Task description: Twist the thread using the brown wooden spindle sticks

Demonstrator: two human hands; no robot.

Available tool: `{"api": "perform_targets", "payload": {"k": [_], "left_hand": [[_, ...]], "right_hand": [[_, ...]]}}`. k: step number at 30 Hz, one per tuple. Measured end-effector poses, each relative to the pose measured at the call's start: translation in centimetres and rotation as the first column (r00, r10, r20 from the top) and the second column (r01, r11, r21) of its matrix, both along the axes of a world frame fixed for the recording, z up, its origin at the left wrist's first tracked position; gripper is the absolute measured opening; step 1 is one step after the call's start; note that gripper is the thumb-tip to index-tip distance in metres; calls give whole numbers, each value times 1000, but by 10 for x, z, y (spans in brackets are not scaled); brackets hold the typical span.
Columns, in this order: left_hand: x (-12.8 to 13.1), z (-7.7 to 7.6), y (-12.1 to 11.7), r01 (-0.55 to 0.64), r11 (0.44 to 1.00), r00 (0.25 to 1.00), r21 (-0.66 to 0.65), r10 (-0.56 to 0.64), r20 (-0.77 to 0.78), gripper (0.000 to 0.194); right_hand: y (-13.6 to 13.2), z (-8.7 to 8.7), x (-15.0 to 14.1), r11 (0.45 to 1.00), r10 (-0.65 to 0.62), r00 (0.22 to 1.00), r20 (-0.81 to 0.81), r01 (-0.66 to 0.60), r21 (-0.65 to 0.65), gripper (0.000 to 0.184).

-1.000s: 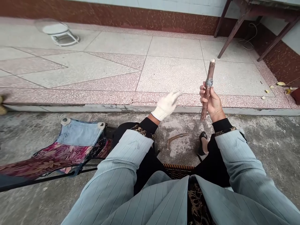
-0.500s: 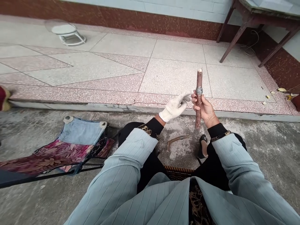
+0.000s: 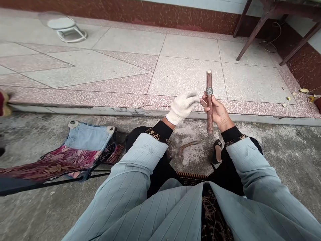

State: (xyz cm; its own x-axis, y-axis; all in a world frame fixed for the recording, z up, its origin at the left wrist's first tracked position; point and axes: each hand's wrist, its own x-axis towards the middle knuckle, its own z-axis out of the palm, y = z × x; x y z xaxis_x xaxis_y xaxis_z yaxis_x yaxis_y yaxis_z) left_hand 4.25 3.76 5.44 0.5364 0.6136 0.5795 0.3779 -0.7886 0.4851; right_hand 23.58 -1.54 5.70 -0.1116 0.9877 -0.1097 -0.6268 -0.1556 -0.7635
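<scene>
A short, straight wooden stick (image 3: 210, 122) stands nearly upright in front of me, its cut top end pale. Grey wire (image 3: 209, 91) is wound in a tight band around it, above its middle. My bare right hand (image 3: 220, 113) grips the stick just below the wire. My left hand (image 3: 182, 106), in a white knit glove, is beside it on the left. Its fingertips are pinched together close to the right fingers; whatever lies between them is too small to make out. A bent stick (image 3: 190, 145) lies on the ground between my feet.
Ahead runs a raised tiled step (image 3: 120, 109). A folding chair (image 3: 85, 139) with denim and floral cloth stands at my left. On the tiles are a white stool (image 3: 64, 26) and, far right, a dark wooden table (image 3: 258, 28). Peels (image 3: 304, 90) lie near the right wall.
The stick and my right hand have moved left, and the stick has become more upright. My left hand has come closer to it, and its fingers have drawn into a pinch.
</scene>
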Motion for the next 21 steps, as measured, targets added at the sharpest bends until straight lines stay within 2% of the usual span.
{"api": "perform_targets", "payload": {"k": [2, 6, 15, 18, 21], "left_hand": [[-2, 2, 1, -19, 999, 999, 35, 20, -41, 27], [-6, 4, 7, 55, 995, 990, 79, -45, -131, 19], [-8, 10, 5, 106, 991, 982, 87, -91, -163, 17], [-9, 11, 5, 150, 984, 983, 95, -138, -124, 16], [-9, 11, 6, 194, 980, 981, 43, -193, -18, 16]], "right_hand": [[1, -2, 0, 999, 5, 1000, -8, -5, -41, 18], [3, -6, -2, 993, 42, 999, -11, -43, -105, 14], [2, -8, -8, 987, 74, 997, -19, -76, -140, 13], [2, -8, -8, 981, 87, 995, -44, -93, -171, 13], [2, -7, -7, 979, 102, 993, -61, -111, -173, 15]]}}
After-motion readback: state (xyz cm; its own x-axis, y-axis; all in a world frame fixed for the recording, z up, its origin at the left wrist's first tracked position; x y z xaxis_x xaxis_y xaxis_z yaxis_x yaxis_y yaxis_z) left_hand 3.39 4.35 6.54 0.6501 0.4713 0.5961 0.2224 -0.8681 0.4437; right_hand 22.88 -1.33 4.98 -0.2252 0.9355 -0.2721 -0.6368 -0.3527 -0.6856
